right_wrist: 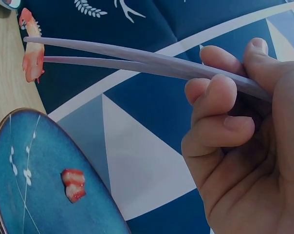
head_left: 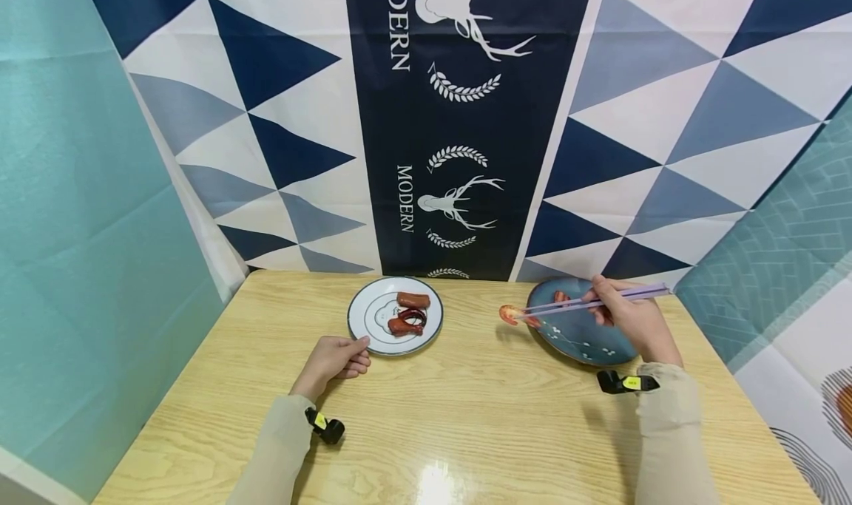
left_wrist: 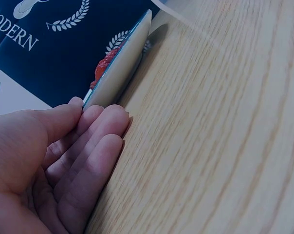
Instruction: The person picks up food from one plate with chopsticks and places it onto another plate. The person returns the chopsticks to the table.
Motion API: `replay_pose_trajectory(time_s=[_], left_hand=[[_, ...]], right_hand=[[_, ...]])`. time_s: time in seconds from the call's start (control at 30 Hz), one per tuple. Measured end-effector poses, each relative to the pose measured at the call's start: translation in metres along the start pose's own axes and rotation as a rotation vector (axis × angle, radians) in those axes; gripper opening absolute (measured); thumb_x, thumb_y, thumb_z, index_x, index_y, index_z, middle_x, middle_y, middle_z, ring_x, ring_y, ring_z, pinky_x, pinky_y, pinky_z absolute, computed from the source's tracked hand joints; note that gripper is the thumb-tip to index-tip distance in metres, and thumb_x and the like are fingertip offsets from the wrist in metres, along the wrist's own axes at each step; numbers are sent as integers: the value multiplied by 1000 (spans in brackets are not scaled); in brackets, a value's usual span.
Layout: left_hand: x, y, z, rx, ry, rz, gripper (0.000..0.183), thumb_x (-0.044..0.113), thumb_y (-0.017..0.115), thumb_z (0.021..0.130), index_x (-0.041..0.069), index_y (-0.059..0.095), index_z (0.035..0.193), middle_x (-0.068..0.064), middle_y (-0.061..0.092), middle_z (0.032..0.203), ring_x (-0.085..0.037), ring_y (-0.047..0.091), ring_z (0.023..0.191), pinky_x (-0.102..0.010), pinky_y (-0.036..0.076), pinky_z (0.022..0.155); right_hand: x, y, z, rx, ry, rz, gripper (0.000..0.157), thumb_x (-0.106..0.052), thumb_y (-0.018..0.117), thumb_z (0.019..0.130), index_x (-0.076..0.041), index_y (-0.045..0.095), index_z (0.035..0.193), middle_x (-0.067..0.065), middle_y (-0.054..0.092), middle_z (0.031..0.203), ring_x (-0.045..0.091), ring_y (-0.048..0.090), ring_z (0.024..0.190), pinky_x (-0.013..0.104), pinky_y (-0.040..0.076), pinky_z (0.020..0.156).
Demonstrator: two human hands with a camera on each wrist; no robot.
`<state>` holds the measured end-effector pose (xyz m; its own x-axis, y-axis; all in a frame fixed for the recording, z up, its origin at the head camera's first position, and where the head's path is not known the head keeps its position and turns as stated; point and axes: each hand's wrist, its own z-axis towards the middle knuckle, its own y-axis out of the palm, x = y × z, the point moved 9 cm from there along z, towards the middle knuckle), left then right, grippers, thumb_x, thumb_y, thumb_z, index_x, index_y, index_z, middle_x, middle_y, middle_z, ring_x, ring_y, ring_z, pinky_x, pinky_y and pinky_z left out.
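My left hand pinches the near left rim of a white plate, thumb on top and fingers underneath in the left wrist view. On that plate lie a brown sausage-like piece, a small drumstick and a dark red curled piece. My right hand holds a pair of pale purple chopsticks over a blue plate. Their tips grip an orange-red shrimp, held left of the blue plate's rim. A red-and-white striped meat piece rests on the blue plate.
Both plates stand on a light wood table, near its back edge. Behind rises a patterned cloth with triangles and deer heads. A teal panel borders the left side. Each wrist wears a small black camera.
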<state>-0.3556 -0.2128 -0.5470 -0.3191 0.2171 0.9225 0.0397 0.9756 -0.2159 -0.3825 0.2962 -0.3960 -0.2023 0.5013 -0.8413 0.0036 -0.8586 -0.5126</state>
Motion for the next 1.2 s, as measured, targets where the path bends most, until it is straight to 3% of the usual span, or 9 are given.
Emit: replay_pose_trajectory(time_s=[0.43, 0.9, 1.2], left_hand=[[-2, 0, 1, 2, 1, -1, 38, 35, 70, 100, 0, 77, 88, -5, 75, 74, -9, 71, 61, -24, 62, 58], [-1, 0, 0, 2, -3, -1, 38, 35, 70, 100, 0, 77, 88, -6, 75, 75, -10, 71, 61, -24, 62, 59], [-1, 0, 0, -4, -5, -5, 39, 36, 71, 99, 0, 77, 89, -6, 75, 75, -10, 71, 62, -24, 62, 59]], right_hand=[[-11, 3, -1, -3, -43, 34, 54, -44, 45, 110, 4, 68, 101, 0, 60, 63, 22, 53, 58, 32, 43, 54], [-13, 5, 1, -18, -46, 84, 55, -40, 45, 111, 10, 66, 103, 4, 60, 62, 23, 53, 57, 34, 42, 53], [-17, 7, 2, -13, -74, 89, 51, -40, 46, 111, 4, 68, 98, 3, 59, 61, 26, 52, 57, 35, 42, 52]])
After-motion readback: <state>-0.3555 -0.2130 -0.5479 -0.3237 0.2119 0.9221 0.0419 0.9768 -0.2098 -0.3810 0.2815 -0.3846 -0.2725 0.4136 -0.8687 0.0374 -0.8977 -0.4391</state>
